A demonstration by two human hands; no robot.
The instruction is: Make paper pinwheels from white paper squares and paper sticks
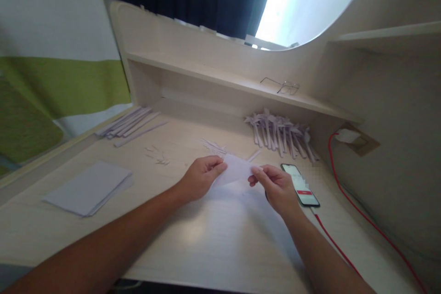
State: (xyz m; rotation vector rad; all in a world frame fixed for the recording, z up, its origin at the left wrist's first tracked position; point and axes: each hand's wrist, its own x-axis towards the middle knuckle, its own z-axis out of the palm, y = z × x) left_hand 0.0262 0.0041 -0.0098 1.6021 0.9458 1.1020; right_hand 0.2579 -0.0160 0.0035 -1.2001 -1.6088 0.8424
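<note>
A small white paper sheet [236, 170] is held just above the pale wooden desk [206, 239], pinched at both ends. My left hand [201, 177] grips its left edge with thumb and fingers. My right hand [275, 186] pinches its right edge. The sheet looks slightly bent between the two hands.
A stack of white paper sheets [87, 188] lies at the left. Long paper strips [129, 124] lie at the back left, folded paper pieces [282, 135] at the back right, small scraps [158, 156] between. A phone [299, 184] on a red cable [361, 216] lies beside my right hand. Glasses [280, 85] rest on the shelf.
</note>
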